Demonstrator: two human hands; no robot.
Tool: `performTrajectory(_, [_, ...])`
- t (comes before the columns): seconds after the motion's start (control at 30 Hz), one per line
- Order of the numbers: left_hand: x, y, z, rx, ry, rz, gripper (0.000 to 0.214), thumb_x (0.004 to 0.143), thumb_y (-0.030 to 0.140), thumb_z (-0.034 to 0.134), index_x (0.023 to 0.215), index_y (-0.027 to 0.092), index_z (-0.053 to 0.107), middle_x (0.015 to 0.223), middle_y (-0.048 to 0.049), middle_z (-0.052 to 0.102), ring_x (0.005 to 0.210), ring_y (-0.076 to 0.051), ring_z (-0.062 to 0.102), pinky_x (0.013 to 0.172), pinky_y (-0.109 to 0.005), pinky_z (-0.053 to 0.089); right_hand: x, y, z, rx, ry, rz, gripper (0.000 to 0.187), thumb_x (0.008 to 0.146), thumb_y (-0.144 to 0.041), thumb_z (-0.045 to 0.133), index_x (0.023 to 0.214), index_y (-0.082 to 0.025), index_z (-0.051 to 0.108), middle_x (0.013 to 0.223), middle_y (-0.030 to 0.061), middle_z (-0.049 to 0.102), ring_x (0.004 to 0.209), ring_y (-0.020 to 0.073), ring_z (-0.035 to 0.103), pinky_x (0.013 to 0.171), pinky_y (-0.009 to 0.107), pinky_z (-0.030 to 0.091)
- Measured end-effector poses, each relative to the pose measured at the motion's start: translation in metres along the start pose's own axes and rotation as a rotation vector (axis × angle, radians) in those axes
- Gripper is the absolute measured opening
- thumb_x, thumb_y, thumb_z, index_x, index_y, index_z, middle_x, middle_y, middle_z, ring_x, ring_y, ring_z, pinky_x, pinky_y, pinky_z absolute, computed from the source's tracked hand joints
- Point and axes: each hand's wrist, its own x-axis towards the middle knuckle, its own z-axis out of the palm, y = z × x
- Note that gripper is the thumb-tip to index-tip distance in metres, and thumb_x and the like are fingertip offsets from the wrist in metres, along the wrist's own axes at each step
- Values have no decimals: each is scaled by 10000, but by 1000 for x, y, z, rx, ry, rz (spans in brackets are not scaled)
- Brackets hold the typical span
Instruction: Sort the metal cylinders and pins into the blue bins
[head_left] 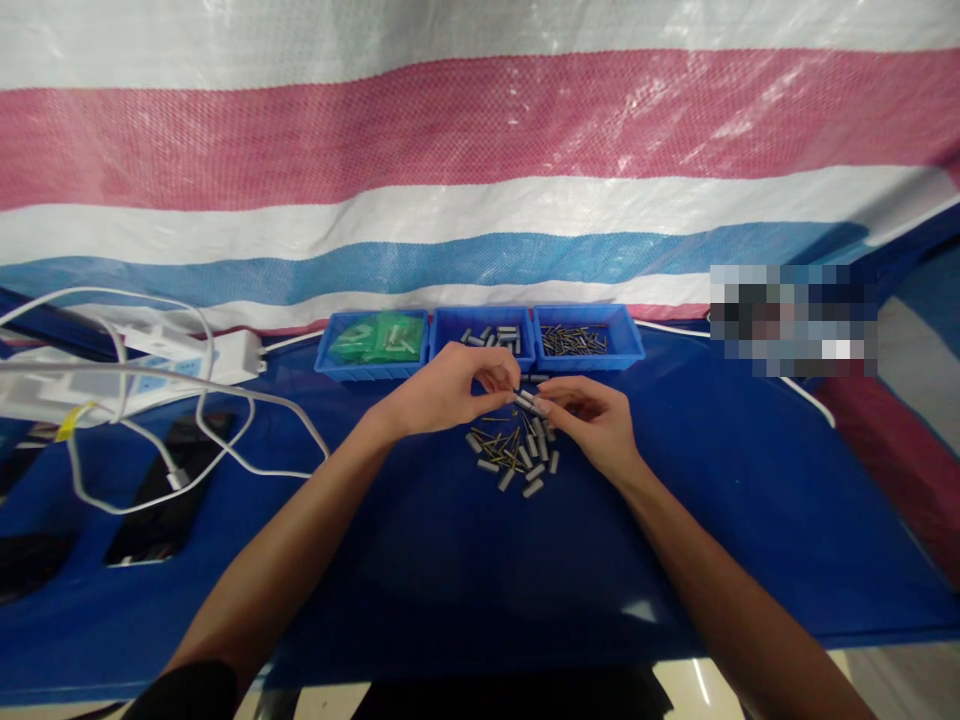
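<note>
Over the middle of the blue table, my left hand (466,386) and my right hand (594,418) meet with fingertips pinched. Between them is a small grey cylinder (526,401), gripped from both sides; fine details are too small to make out. Just below the hands lies a loose pile of short grey cylinders (534,472) mixed with thin brass-coloured pins or screws (498,440). Behind the hands, the middle blue bin (442,346) holds more grey cylinders. Many thin dark-and-brass pins or screws (574,341) fill the right blue bin (626,358).
A left blue bin (330,368) contains green plastic bags (386,337). On the left are a white power strip (236,357), looping white cables (281,472) and a black phone (161,510). Striped plastic sheeting (480,130) hangs behind the table (480,570).
</note>
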Motion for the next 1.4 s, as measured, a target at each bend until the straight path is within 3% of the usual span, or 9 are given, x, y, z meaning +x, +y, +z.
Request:
performTrajectory(0.33, [2, -3, 14, -284, 152, -115, 139, 887, 224, 764, 969, 136, 695, 896, -52, 772, 831, -156, 774, 812, -265, 628, -2, -3, 1, -54, -121, 34, 201, 826, -378, 869, 904, -216, 779, 740, 13, 772, 570, 134, 667, 532, 256, 516])
performTrajectory(0.63, [0, 0, 13, -221, 179, -110, 132, 856, 221, 784, 932, 133, 721, 888, -51, 787, 826, -161, 784, 841, -269, 642, 3, -1, 0, 86, 5, 93, 307, 732, -469, 927, 851, -220, 792, 674, 9, 766, 531, 158, 686, 519, 287, 579])
performTrajectory(0.97, [1, -4, 11, 41, 91, -35, 79, 904, 173, 706, 976, 153, 735, 868, -26, 779, 805, -143, 762, 806, -239, 604, 4, -1, 0, 68, -11, 118, 259, 767, -441, 899, 902, -231, 834, 627, -6, 739, 500, 139, 633, 503, 278, 540])
performTrajectory(1.13, [-2, -8, 3, 252, -43, -92, 70, 916, 175, 707, 952, 161, 765, 860, -35, 785, 767, -159, 740, 750, -248, 564, 8, -1, -6, 8, 107, 38, 231, 782, -414, 894, 905, -231, 824, 688, 2, 757, 532, 142, 641, 521, 287, 551])
performTrajectory(1.27, [-7, -16, 5, 427, -195, -143, 145, 905, 154, 729, 1021, 188, 809, 932, -54, 804, 868, -201, 754, 800, -275, 546, 12, -1, -13, -25, 267, -68, 212, 824, -379, 862, 989, -256, 815, 921, 38, 816, 613, 154, 678, 544, 304, 570])
performTrajectory(1.4, [-7, -19, 14, 557, -250, -112, 148, 905, 133, 724, 1016, 185, 808, 978, -77, 791, 902, -217, 742, 805, -289, 526, 14, -1, -18, -51, 280, -81, 287, 846, -352, 836, 1121, -286, 793, 1197, 60, 799, 749, 172, 732, 611, 319, 613])
